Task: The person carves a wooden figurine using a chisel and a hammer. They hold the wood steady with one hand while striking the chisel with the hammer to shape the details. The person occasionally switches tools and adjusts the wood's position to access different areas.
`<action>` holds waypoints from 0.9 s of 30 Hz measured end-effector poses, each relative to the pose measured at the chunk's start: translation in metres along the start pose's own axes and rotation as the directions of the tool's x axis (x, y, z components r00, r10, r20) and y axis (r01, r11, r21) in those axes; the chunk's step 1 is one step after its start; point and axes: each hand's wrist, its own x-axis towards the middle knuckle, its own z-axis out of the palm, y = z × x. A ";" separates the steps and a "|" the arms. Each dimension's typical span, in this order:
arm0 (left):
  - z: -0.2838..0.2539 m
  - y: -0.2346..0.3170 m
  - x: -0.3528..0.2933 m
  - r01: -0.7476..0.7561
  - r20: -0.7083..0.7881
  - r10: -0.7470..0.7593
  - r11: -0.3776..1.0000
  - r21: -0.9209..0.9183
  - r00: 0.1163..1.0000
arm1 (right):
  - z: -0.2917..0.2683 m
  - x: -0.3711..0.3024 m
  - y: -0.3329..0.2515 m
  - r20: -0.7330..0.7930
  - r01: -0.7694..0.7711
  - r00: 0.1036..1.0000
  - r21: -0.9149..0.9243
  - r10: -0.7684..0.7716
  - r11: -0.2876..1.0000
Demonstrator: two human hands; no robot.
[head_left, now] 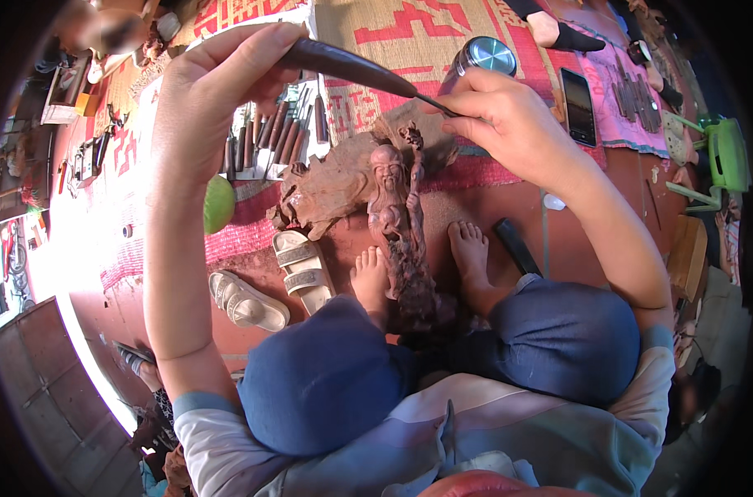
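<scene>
A carving tool with a dark handle [343,66] is held up between my two hands, above the floor mat. My left hand [227,79] is closed round the thick end of the handle. At the thin metal tip, my right hand [496,112] pinches with thumb and fingers. Below them a reddish-brown carved wooden figure [390,186] of a bearded old man with a staff stands between my feet. Behind it lies a rough brown piece of wood [331,182]. Several carving tools with dark handles [281,137] lie in a row on white paper beyond my left wrist.
A round tin with a shiny lid [488,58] stands past my right hand, and a phone [577,108] lies further right. More tools [635,99] rest on a pink cloth [612,62]. Left are a green ball [219,205] and sandals [303,269]. A green plastic stool [726,157] stands far right.
</scene>
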 end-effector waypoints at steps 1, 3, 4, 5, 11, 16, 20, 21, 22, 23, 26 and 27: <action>0.005 -0.007 0.004 -0.008 -0.026 0.008 1.000 -0.026 1.000 | 0.005 -0.003 0.003 0.002 -0.083 0.997 0.081 0.083 0.993; 0.022 -0.034 0.013 -0.148 0.052 0.156 0.981 -0.124 0.986 | 0.018 -0.008 0.012 0.026 -0.246 0.969 0.240 0.247 0.939; 0.037 -0.044 0.013 -0.151 0.118 0.160 0.985 -0.085 0.980 | 0.028 -0.012 0.018 0.007 -0.234 0.970 0.283 0.242 0.930; 0.050 -0.053 0.011 -0.158 0.187 0.164 0.986 -0.049 0.969 | 0.037 -0.015 0.023 -0.015 -0.221 0.971 0.324 0.239 0.920; 0.094 -0.123 -0.009 -0.004 0.447 0.058 0.993 -0.121 0.893 | 0.064 -0.037 0.025 0.218 -0.415 0.910 0.480 0.353 0.773; 0.071 -0.149 -0.008 0.094 0.191 -0.038 0.952 -0.292 0.981 | 0.082 -0.089 0.052 0.417 -0.632 0.774 0.474 0.477 0.613; 0.058 -0.174 -0.011 0.123 0.171 -0.096 0.980 -0.157 0.981 | 0.116 -0.131 0.058 0.699 -0.784 0.513 0.144 0.499 0.604; 0.061 -0.175 -0.012 0.128 0.206 -0.100 0.984 -0.127 0.973 | 0.123 -0.147 0.062 0.588 -0.736 0.560 0.028 0.584 0.677; 0.064 -0.176 -0.012 0.129 0.245 -0.100 0.986 -0.104 0.964 | 0.130 -0.170 0.067 0.461 -0.686 0.607 -0.107 0.647 0.720; 0.066 -0.178 -0.014 0.130 0.279 -0.105 0.989 -0.074 0.955 | 0.136 -0.192 0.073 0.328 -0.630 0.662 -0.243 0.674 0.738; 0.066 -0.179 -0.010 0.042 0.394 -0.071 0.996 0.082 0.916 | 0.132 -0.238 0.090 0.234 -0.746 0.584 -0.224 0.778 0.627; 0.066 -0.180 -0.009 0.012 0.422 -0.064 0.992 0.125 0.904 | 0.132 -0.252 0.092 0.260 -0.777 0.538 -0.217 0.802 0.591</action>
